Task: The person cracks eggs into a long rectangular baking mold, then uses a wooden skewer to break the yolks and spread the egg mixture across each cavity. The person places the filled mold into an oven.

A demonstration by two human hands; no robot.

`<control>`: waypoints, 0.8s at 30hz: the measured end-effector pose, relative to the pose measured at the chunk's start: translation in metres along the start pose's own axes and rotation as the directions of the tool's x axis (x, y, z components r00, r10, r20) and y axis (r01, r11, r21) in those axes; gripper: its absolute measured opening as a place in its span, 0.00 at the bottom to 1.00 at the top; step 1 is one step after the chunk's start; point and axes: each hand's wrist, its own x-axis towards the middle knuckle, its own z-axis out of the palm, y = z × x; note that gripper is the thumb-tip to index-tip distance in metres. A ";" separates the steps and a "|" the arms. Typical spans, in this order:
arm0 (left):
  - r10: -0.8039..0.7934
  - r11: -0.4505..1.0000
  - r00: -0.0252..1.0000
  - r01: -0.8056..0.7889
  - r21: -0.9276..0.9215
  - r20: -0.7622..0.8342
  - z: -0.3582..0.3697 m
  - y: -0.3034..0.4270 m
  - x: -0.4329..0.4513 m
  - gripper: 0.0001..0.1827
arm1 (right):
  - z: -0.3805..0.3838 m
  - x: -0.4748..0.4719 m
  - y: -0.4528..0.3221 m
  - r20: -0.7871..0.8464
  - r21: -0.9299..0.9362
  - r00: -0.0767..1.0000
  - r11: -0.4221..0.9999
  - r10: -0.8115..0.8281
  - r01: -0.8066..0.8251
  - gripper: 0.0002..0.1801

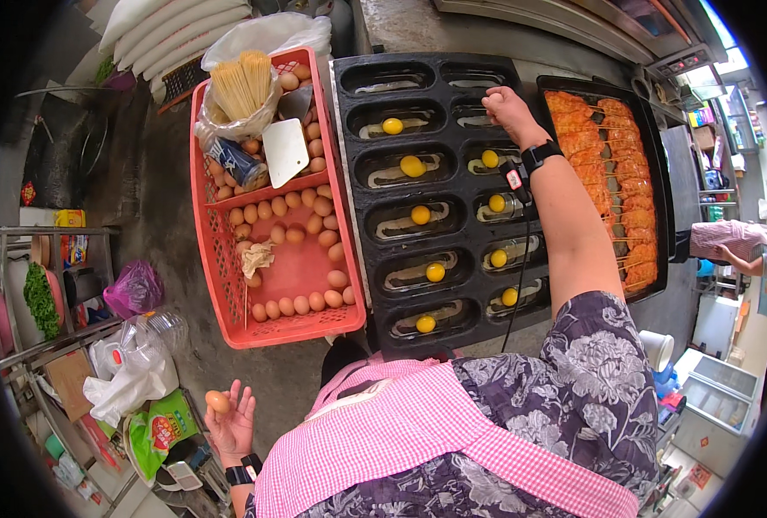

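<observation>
My left hand (233, 421), low on the left and away from the mold, holds a brown egg (217, 401) beside its raised fingers. Above the right column of a black metal baking mold (393, 233) is my right hand (509, 113), its fingers curled. Whether it grips something is too small to tell. Most oblong wells hold a raw egg yolk (413, 166) on a film of clear liquid. No yolk shows in the two farthest wells; my right hand partly covers the well below the far right one.
Left of the mold, a red plastic crate (280, 259) holds brown eggs, bamboo skewers (244, 84), a can (237, 158) and a white scraper (286, 152). A tray of skewered orange-coated meat (623, 188) sits at right. A black cable (522, 278) hangs from my right wrist. Another person (726, 243) stands far right.
</observation>
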 end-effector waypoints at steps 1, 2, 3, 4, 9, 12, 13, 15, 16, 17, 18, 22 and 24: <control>0.003 1.000 1.000 -0.003 0.005 -0.002 0.003 0.000 0.001 0.26 | 0.002 0.003 0.003 -0.027 -0.138 0.999 0.990 0.032 -0.035 0.21; 0.005 1.000 1.000 -0.005 0.009 -0.002 0.007 0.001 0.001 0.26 | 0.003 0.004 0.005 -0.055 -0.208 0.998 0.978 -0.007 -0.005 0.21; 0.005 1.000 1.000 -0.005 0.012 -0.002 0.010 0.002 0.002 0.26 | 0.004 0.005 0.007 -0.079 -0.279 0.996 0.960 -0.046 0.022 0.21; 0.012 1.000 1.000 -0.011 0.016 -0.018 0.013 0.002 0.003 0.26 | 0.003 0.006 0.007 -0.101 -0.350 0.991 0.936 -0.087 0.046 0.21; 0.005 1.000 1.000 -0.005 0.020 -0.030 0.027 0.000 0.012 0.26 | -0.002 -0.006 -0.007 -0.144 -0.640 0.914 0.740 -0.380 0.207 0.21; -0.007 1.000 1.000 0.007 0.024 -0.016 0.032 -0.002 0.016 0.26 | -0.010 -0.016 -0.023 -0.096 -0.790 0.757 0.512 -0.646 0.338 0.20; -0.011 1.000 1.000 0.011 0.016 -0.009 0.033 -0.003 0.018 0.26 | -0.012 -0.017 -0.028 -0.093 -0.796 0.709 0.480 -0.699 0.369 0.19; -0.016 1.000 1.000 0.016 0.002 0.006 0.035 -0.004 0.019 0.25 | -0.014 -0.019 -0.030 -0.068 -0.805 0.571 0.383 -0.818 0.453 0.17; -0.019 1.000 1.000 0.019 0.008 0.006 0.036 -0.004 0.020 0.25 | -0.014 -0.020 -0.028 -0.049 -0.793 0.550 0.367 -0.834 0.487 0.16; -0.022 1.000 1.000 0.022 0.014 0.005 0.037 -0.004 0.021 0.25 | -0.013 -0.019 -0.024 0.030 -0.797 0.596 0.341 -0.802 0.499 0.16; -0.021 1.000 1.000 0.021 0.017 0.015 0.037 -0.005 0.021 0.25 | -0.010 -0.018 -0.018 0.112 -0.790 0.575 0.279 -0.811 0.547 0.16; -0.022 0.999 1.000 0.022 0.037 0.016 0.038 -0.004 0.023 0.26 | -0.002 -0.011 0.008 0.101 -0.645 0.796 0.570 -0.597 0.510 0.18; -0.031 0.999 0.999 0.030 0.042 0.028 0.039 -0.003 0.026 0.26 | -0.007 -0.005 0.009 -0.226 -0.227 0.897 0.916 -0.381 0.332 0.13</control>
